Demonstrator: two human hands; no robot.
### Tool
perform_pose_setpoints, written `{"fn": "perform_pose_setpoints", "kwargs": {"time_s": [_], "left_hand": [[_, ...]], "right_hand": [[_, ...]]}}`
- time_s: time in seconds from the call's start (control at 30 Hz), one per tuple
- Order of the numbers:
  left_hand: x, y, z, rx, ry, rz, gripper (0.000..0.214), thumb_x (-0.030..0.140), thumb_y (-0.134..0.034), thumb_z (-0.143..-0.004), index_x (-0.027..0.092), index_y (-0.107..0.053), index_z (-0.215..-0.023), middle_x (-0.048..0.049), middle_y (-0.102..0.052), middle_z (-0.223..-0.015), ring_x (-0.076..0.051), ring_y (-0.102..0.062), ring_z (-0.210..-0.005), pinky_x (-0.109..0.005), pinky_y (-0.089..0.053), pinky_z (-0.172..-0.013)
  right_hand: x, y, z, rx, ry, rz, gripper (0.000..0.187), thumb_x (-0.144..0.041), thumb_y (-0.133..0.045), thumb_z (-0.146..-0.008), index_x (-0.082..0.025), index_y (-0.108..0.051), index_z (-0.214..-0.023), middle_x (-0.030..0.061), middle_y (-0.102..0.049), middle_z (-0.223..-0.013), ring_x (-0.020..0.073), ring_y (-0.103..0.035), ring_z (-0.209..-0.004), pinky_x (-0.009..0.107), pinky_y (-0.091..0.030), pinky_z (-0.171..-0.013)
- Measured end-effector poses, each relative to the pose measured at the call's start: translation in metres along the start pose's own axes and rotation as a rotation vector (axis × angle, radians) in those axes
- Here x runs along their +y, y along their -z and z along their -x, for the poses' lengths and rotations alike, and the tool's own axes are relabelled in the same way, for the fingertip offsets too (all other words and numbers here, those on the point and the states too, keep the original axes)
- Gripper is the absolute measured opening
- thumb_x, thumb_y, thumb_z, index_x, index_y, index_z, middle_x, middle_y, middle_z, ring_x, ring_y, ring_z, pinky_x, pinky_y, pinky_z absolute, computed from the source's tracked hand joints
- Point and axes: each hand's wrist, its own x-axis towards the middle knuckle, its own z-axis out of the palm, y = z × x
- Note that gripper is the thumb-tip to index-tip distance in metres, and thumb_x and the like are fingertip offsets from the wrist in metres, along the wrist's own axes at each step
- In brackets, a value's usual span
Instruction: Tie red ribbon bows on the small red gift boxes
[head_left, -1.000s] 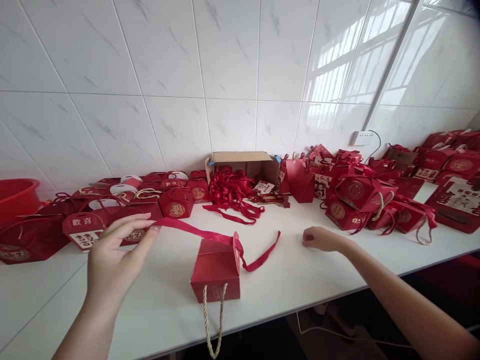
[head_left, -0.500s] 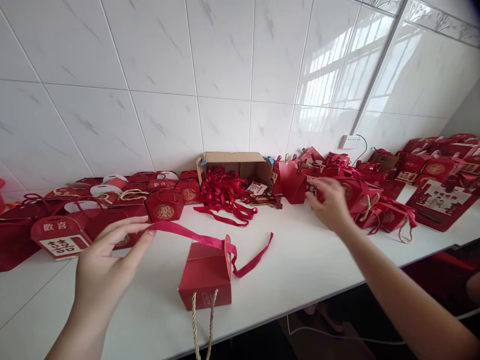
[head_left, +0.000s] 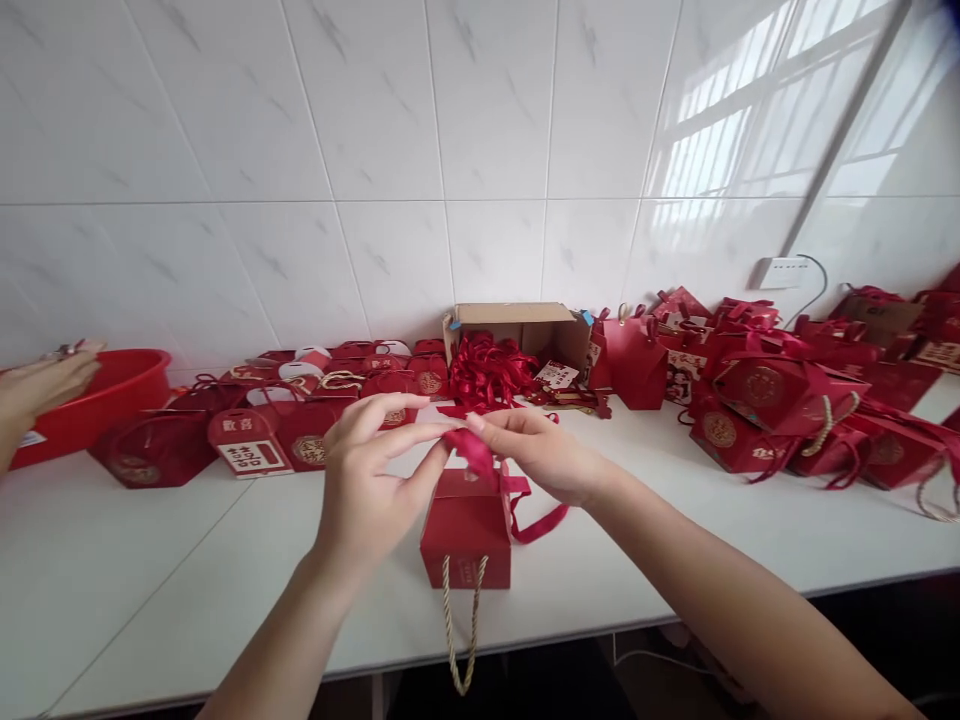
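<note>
Two hands meet over a small red gift box (head_left: pixel 465 535) in the head view. The left hand (head_left: pixel 371 480) and the right hand (head_left: pixel 544 455) both pinch a red ribbon (head_left: pixel 480 450) just above the box top, fingertips close together. The box stands upright near the front edge of the white counter (head_left: pixel 150 560), and its gold rope handle (head_left: pixel 461 630) hangs over the edge. Behind it are a cardboard box (head_left: pixel 525 330) with loose ribbons and many red boxes along the tiled wall. At far left another person's hand (head_left: pixel 41 385) is beside a red basin (head_left: pixel 112 390).
</note>
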Motion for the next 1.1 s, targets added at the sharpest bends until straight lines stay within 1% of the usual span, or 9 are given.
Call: {"fn": "perform_pose_setpoints", "kwargs": {"time_s": [0.07,0.17,0.23,0.33,0.43,0.53,0.63,0.8,1.1], "left_hand": [[0.000,0.002,0.001,0.019,-0.053,-0.100,0.010,0.019,-0.065,-0.076,0.025,-0.073,-0.078,-0.0048,-0.067,-0.096,-0.025,-0.058,-0.100,-0.045,-0.042,-0.089],[-0.001,0.006,0.004,0.009,-0.110,-0.178,0.013,0.020,-0.066,-0.076,0.030,-0.073,-0.079,-0.0031,-0.067,-0.100,-0.028,-0.054,-0.107,-0.049,-0.037,-0.093],[-0.002,0.009,0.010,-0.060,-0.061,-0.144,0.022,0.021,-0.063,-0.078,0.032,-0.070,-0.096,-0.0032,-0.065,-0.108,-0.027,-0.053,-0.110,-0.049,-0.036,-0.096],[-0.004,0.013,0.026,-0.307,0.200,0.017,0.050,0.030,-0.060,-0.080,0.028,-0.047,-0.129,-0.0070,-0.061,-0.112,-0.023,-0.058,-0.101,-0.041,-0.045,-0.089],[-0.006,0.011,0.046,-0.502,0.527,0.216,0.055,0.037,-0.055,-0.083,0.024,-0.035,-0.132,-0.0053,-0.063,-0.096,-0.018,-0.063,-0.080,-0.032,-0.052,-0.072],[-0.006,0.007,0.058,-0.448,0.720,0.344,0.044,0.039,-0.050,-0.085,0.023,-0.037,-0.124,-0.0027,-0.063,-0.088,-0.015,-0.063,-0.069,-0.027,-0.051,-0.064],[-0.004,0.005,0.061,-0.352,0.799,0.392,0.041,0.041,-0.052,-0.083,0.022,-0.040,-0.118,-0.0027,-0.063,-0.089,-0.014,-0.063,-0.067,-0.025,-0.050,-0.061],[-0.002,0.007,0.064,-0.309,0.829,0.421,0.040,0.043,-0.054,-0.082,0.022,-0.043,-0.115,-0.0029,-0.063,-0.089,-0.014,-0.064,-0.069,-0.026,-0.051,-0.064],[0.002,0.005,0.066,-0.335,0.855,0.479,0.037,0.045,-0.053,-0.083,0.023,-0.044,-0.111,-0.0020,-0.061,-0.086,-0.015,-0.062,-0.068,-0.026,-0.050,-0.061]], "right_hand": [[-0.001,0.003,0.003,0.025,0.001,-0.014,0.048,-0.059,-0.049,-0.083,-0.015,-0.062,-0.068,-0.0001,-0.056,-0.065,0.0106,-0.050,-0.061,0.026,-0.040,-0.065],[-0.005,0.004,0.009,0.073,-0.012,0.035,0.038,-0.054,-0.062,-0.077,-0.016,-0.062,-0.072,-0.0019,-0.055,-0.065,0.0093,-0.047,-0.058,0.024,-0.036,-0.058],[-0.006,0.003,0.012,0.118,-0.028,0.117,0.034,-0.050,-0.065,-0.075,-0.017,-0.061,-0.075,-0.0024,-0.054,-0.065,0.0090,-0.045,-0.057,0.024,-0.035,-0.056],[-0.002,0.000,0.013,0.207,-0.047,0.311,0.030,-0.047,-0.061,-0.078,-0.017,-0.060,-0.073,0.0003,-0.058,-0.072,0.0117,-0.050,-0.064,0.025,-0.038,-0.059],[0.007,-0.003,0.008,0.231,-0.096,0.475,0.025,-0.042,-0.058,-0.080,-0.018,-0.062,-0.074,0.0037,-0.062,-0.085,0.0158,-0.056,-0.076,0.027,-0.042,-0.066],[0.018,-0.007,0.000,0.193,-0.107,0.574,0.023,-0.039,-0.056,-0.080,-0.018,-0.064,-0.073,0.0051,-0.064,-0.093,0.0186,-0.058,-0.084,0.030,-0.043,-0.071],[0.025,-0.011,-0.006,0.193,-0.125,0.629,0.022,-0.038,-0.056,-0.079,-0.019,-0.064,-0.071,0.0057,-0.064,-0.096,0.0206,-0.058,-0.090,0.031,-0.044,-0.074],[0.028,-0.012,-0.011,0.138,-0.155,0.630,0.025,-0.039,-0.054,-0.081,-0.019,-0.065,-0.070,0.0044,-0.065,-0.093,0.0194,-0.059,-0.087,0.029,-0.045,-0.070],[0.023,-0.014,-0.019,0.144,-0.209,0.640,0.023,-0.041,-0.059,-0.077,-0.020,-0.068,-0.073,0.0042,-0.066,-0.103,0.0212,-0.059,-0.095,0.028,-0.045,-0.072]]}}
